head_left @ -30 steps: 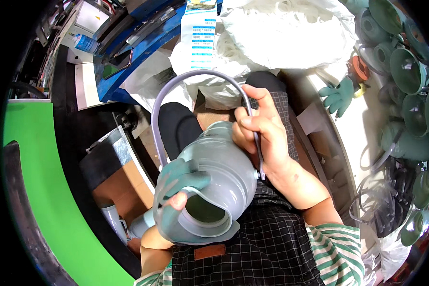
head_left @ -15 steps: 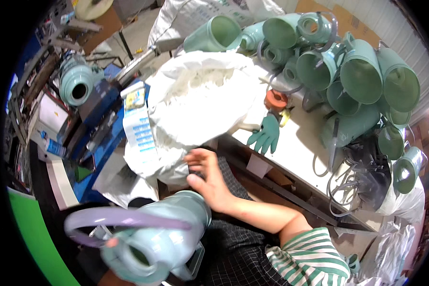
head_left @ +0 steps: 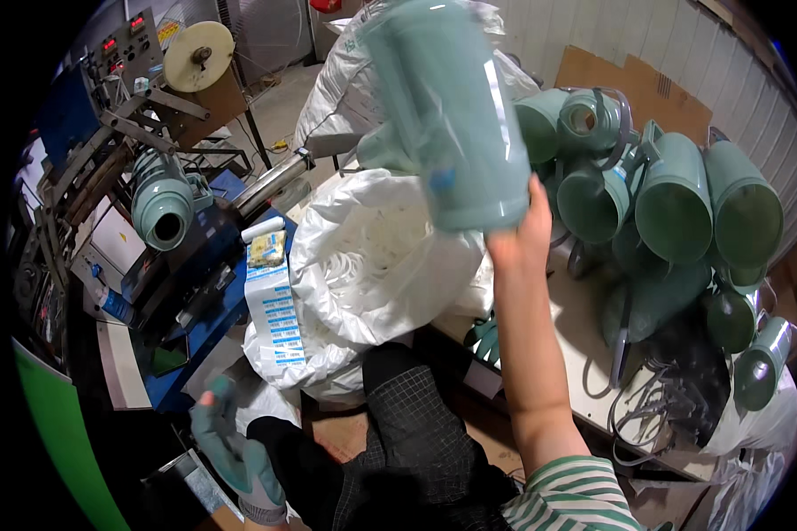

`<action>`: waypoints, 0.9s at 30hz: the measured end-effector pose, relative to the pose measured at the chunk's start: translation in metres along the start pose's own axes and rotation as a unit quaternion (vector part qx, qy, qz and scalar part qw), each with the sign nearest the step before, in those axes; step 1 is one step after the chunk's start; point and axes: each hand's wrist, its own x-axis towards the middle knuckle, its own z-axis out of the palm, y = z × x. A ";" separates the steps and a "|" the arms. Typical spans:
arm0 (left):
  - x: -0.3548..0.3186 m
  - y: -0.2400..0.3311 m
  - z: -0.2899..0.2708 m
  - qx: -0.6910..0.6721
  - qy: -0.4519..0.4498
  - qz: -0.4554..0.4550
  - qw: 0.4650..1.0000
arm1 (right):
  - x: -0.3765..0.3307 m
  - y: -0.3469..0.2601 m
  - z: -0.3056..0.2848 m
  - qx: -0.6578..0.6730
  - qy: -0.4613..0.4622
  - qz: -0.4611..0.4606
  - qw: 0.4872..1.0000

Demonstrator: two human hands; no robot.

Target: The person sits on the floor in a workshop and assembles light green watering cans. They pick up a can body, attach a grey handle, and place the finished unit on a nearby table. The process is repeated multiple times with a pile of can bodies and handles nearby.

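My bare right hand point(head_left: 527, 217) grips the lower end of a pale green plastic jug body point(head_left: 447, 124), raised at arm's length in the upper middle. A small blue patch shows near its lower end. The jug's top runs out past the upper edge. My left hand point(head_left: 239, 451) wears a grey-green glove with a fingertip bare. It is low on the left beside my knee, fingers apart, holding nothing. Between and beyond my hands stands a white sack point(head_left: 390, 310) of pale ring-like pieces point(head_left: 354, 261). A strip of blue-and-white labels point(head_left: 276, 323) hangs over its left side.
Several green jug bodies point(head_left: 673, 199) crowd the white table point(head_left: 576, 354) on the right, with grey handle straps point(head_left: 651, 398) near its front. A green glove point(head_left: 484, 339) lies at its edge. On the left, another jug point(head_left: 162, 203) sits on a machine with a blue bed point(head_left: 212, 323).
The jug has gone from low left, by my lap, up to the far middle in my right hand. My left hand has come away from it and now shows plainly.
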 end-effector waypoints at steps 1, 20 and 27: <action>-0.001 0.000 0.001 -0.010 -0.032 -0.043 0.999 | 0.043 -0.011 0.013 0.034 0.002 -0.011 0.999; -0.313 -0.207 -0.232 0.483 0.018 -0.393 0.782 | -0.326 0.174 -0.159 -0.380 -0.243 0.495 0.743; -0.415 -0.188 -0.342 0.675 0.008 -0.400 0.620 | -0.363 0.173 -0.143 -0.439 -0.343 0.549 0.622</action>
